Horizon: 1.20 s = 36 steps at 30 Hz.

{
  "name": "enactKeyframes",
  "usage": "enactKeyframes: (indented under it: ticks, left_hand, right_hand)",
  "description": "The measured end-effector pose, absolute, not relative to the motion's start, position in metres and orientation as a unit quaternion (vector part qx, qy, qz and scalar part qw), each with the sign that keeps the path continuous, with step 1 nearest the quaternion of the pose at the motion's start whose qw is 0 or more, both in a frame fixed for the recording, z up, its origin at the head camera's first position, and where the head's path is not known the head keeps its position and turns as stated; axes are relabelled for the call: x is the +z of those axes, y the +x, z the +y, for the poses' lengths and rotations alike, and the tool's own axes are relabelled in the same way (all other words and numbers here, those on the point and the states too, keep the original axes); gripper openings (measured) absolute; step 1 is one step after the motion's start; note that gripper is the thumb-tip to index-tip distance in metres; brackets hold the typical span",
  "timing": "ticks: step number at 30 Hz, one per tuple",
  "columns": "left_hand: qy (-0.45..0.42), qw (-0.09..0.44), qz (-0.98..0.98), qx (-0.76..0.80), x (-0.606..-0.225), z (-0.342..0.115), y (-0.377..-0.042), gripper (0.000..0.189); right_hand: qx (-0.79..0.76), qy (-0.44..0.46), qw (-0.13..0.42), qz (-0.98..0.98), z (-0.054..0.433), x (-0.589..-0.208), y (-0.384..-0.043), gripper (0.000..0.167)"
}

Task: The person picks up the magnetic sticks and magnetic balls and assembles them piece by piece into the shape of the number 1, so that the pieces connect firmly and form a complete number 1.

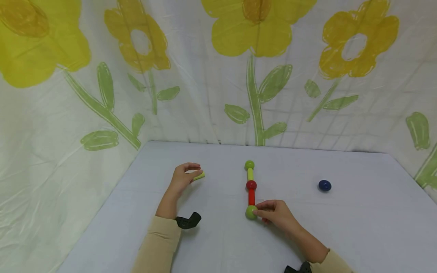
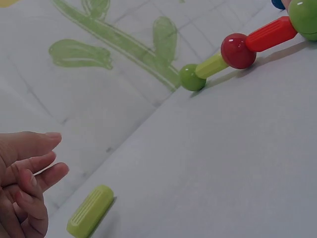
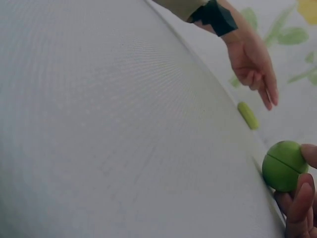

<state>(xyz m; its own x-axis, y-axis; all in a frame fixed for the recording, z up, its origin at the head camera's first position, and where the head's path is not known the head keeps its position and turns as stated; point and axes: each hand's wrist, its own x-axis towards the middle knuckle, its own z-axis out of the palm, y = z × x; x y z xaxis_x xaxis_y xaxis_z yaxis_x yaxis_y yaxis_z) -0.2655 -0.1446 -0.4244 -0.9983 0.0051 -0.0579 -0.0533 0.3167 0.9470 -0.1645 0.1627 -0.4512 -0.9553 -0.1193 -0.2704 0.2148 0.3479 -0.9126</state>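
1 loose yellow-green stick on table, just right of left hand (nearer of 2, fingers loose, gripping nothing), long axis roughly left-right; near-end green ball pinched in right hand.

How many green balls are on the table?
2: one green ball at the far end of the chain, another green ball at its near end, pinched by the right hand.

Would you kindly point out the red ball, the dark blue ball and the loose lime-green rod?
Red ball [image 1: 251, 185]: head view, its middle.
Dark blue ball [image 1: 324, 185]: head view, its middle.
Loose lime-green rod [image 2: 90, 211]: left wrist view, its ribbed side.
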Motion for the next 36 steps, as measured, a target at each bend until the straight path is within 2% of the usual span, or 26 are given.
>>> enactKeyframes:
  ticks: [14,23,36]
  left_hand:
    - [-0.04,0.009,0.826,0.563,-0.44,-0.161,-0.269,0.033]
    - [-0.018,-0.054,0.819,0.571,-0.455,-0.16,-0.274,0.026]
    - [-0.021,-0.029,0.845,0.533,-0.461,-0.162,-0.274,0.031]
  right_hand:
    - [-0.57,0.029,0.149,0.807,0.164,-0.452,-0.164,0.043]
    - [-0.568,0.025,0.148,0.809,0.163,-0.452,-0.164,0.041]
    - [-0.575,0.022,0.151,0.804,0.163,-0.452,-0.165,0.04]
